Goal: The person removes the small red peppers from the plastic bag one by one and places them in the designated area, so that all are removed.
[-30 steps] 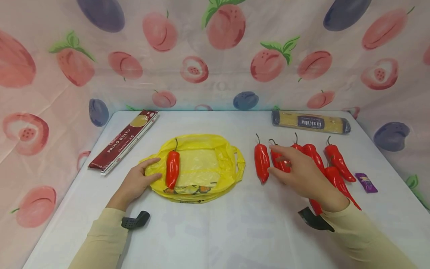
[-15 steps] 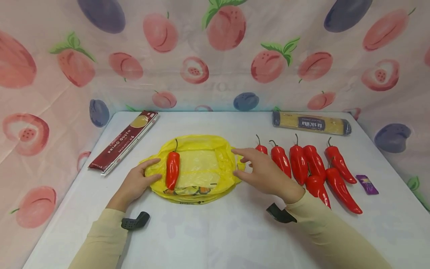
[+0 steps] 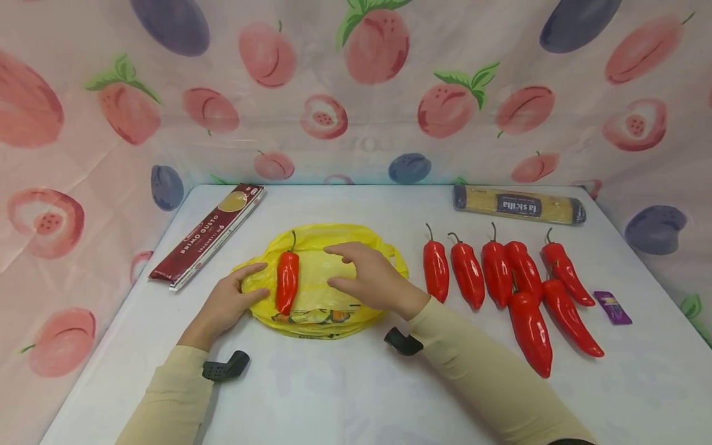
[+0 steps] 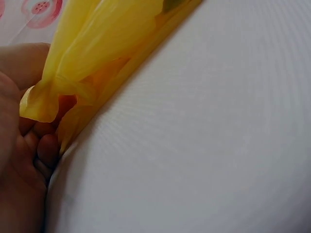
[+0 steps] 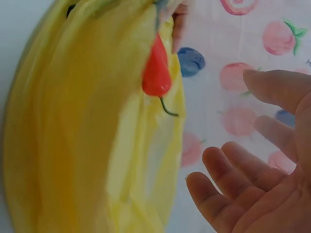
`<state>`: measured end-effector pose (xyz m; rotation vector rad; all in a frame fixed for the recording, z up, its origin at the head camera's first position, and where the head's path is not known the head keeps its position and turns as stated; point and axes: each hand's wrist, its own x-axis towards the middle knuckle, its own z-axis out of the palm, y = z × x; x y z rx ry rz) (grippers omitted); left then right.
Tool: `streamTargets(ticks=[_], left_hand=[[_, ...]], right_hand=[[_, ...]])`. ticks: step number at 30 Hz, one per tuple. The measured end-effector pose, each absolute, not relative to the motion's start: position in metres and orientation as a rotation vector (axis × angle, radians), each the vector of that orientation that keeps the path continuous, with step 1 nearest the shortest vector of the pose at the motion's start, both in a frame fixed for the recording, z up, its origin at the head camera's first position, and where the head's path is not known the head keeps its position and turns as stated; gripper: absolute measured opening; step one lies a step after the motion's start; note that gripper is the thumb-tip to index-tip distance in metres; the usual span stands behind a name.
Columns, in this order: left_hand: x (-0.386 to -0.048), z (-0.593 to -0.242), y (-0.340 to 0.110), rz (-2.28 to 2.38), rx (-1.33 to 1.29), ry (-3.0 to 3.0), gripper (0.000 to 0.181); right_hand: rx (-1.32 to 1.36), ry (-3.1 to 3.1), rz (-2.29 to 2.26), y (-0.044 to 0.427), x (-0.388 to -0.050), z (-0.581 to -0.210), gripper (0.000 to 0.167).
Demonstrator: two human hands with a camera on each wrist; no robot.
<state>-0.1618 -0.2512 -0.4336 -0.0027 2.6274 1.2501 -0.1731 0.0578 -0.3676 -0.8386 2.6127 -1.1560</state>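
A yellow plastic bag [image 3: 317, 330] lies with its mouth open on the table, and a red chili pepper [image 3: 287, 281] rests at its left side, stem pointing away. My left hand [image 3: 225, 303] holds the bag's left edge; in the left wrist view, fingers [image 4: 46, 148] curl by the yellow plastic. Over the bag's right part hovers my right hand [image 3: 375, 278], thumb and fingers apart, nothing in between. The right wrist view shows its spread fingers [image 5: 214, 191] beside the bag. Several more red chili peppers [image 3: 497, 272] lie to the right of the bag.
A dark red spaghetti packet [image 3: 208, 238] lies at the back left. Another pasta packet [image 3: 518, 205], clear with a blue label, lies at the back right. A small purple packet [image 3: 612, 307] sits right of the peppers. Fruit-patterned cloth [image 3: 356, 142] surrounds the white table.
My right hand has moved left, from above the row of peppers to above the bag, carrying nothing. My left hand has stayed at the bag's left edge.
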Motion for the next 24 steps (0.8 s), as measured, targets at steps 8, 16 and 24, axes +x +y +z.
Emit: streamTargets(ticks=[8,16,24], left_hand=[[-0.163,-0.435,-0.252,1.260,0.000,2.622,0.064],[-0.162,-0.436,-0.254,1.252,0.013,2.633,0.064],[-0.163,-0.436,-0.254,1.225,0.019,2.648,0.064]], right_hand=[[-0.874,2.543,-1.018,0.017,-0.183,-0.382,0.056],[-0.844,2.527,-0.842,-0.012,-0.183,-0.393,0.066],[-0.779,2.540,-0.834,-0.019,-0.187,-0.401,0.070]])
